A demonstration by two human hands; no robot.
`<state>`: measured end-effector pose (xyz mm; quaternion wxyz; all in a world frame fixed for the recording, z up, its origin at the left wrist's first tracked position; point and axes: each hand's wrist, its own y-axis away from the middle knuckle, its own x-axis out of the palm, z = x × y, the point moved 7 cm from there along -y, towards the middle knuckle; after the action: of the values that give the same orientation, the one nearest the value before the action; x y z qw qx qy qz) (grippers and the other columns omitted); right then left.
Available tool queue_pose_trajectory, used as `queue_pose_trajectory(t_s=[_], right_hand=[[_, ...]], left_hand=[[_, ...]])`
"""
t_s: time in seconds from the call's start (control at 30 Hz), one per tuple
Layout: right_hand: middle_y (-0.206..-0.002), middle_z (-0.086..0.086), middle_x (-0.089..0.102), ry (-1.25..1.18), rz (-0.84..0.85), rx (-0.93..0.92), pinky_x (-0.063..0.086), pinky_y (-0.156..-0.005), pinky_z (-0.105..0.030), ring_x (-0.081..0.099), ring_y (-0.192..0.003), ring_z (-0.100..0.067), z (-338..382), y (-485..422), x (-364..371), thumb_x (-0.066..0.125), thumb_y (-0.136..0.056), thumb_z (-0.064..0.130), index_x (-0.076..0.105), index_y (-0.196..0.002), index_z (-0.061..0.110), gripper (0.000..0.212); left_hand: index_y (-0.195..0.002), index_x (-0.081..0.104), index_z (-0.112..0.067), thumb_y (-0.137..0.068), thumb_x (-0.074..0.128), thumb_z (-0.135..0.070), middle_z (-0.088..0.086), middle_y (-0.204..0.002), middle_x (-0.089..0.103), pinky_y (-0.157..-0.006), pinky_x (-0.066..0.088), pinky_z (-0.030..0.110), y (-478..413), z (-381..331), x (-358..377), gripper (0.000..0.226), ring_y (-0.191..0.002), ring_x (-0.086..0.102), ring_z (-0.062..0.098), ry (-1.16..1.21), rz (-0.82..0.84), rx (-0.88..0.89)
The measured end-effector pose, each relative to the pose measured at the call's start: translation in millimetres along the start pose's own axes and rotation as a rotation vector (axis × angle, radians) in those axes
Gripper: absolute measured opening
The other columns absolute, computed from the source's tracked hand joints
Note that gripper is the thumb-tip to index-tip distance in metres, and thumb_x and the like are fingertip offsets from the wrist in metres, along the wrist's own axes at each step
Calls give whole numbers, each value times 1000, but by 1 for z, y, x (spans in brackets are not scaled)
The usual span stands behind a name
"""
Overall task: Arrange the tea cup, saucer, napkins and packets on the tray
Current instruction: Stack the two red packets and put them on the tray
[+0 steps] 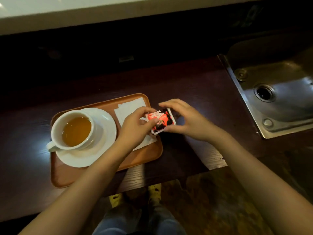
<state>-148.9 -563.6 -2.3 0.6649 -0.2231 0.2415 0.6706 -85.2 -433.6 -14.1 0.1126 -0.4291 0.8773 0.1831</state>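
Note:
An orange tray [67, 175] lies on the dark wooden counter. On its left side a white saucer [105, 122] carries a white tea cup [57, 126] full of amber tea. White napkins [130, 106] lie flat on the tray's right half. Over the tray's right edge, both hands hold a red and black packet [160, 120] with white borders. My left hand [135, 126] pinches its left end above the napkins. My right hand [184, 118] grips its right end with thumb below and fingers above.
A steel sink [277, 106] with a drain is set into the counter at the right. A pale raised ledge [84, 12] runs along the back. The counter's front edge is near my legs, with patterned floor below.

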Motion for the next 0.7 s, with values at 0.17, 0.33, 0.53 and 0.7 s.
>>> queue_pose_trajectory(t_s=[0.17,0.33,0.53,0.7], right_hand=[[-122,-3,50,172,104,-99,40,-98,-35,44,-115,-17,22,-7,24,70,-76,18,48,-124,16,53],[-117,-3,48,128,143,-67,46,-91,-34,46,-107,-14,24,-2,45,69,-77,20,49,-117,16,46],[-121,6,41,79,228,-4,42,-89,-19,42,-107,-4,16,9,72,72,-75,27,42,-119,25,53],[-122,8,40,150,269,-11,34,-88,-13,38,-109,0,13,16,85,67,-79,27,42,-123,24,50]], left_hand=[[-101,63,-12,-85,63,-17,5,-95,63,-46,52,18,22,17,-16,17,-64,69,9,243,-28,-162],[-106,58,-28,-78,68,-33,-9,-94,58,-61,50,19,39,27,-25,30,-75,58,8,-133,-120,-77],[-122,51,-23,-73,74,-29,-7,-112,45,-74,33,3,59,37,-17,54,-96,42,1,-424,-64,99],[-122,51,-19,-76,71,-28,-1,-114,49,-80,36,14,73,44,-10,51,-99,49,9,-467,-74,115]])
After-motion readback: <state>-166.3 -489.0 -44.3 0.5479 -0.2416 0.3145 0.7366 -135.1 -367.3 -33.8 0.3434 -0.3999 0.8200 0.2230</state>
